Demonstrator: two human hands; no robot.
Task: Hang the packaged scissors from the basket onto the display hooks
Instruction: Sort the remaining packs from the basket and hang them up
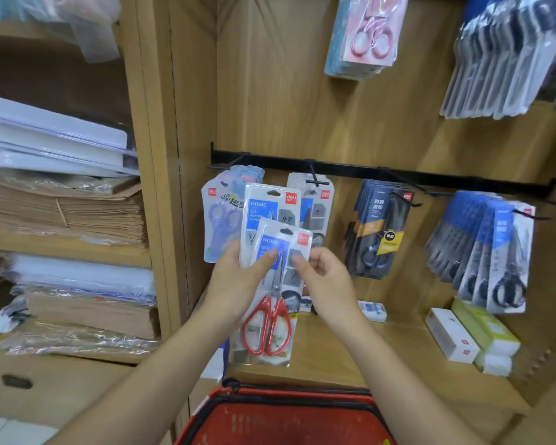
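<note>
Plainly, both hands hold packs up before the left end of the black rail, above the near edge of the wooden shelf. The left hand grips two packaged scissors fanned together, its thumb across the front pack with red handles. The rear pack is largely covered, only its top half showing. The right hand pinches the front pack's right edge. The red basket is cut off by the bottom border, its inside blurred. The hooks are thin, dark and partly hidden by hanging stock.
</note>
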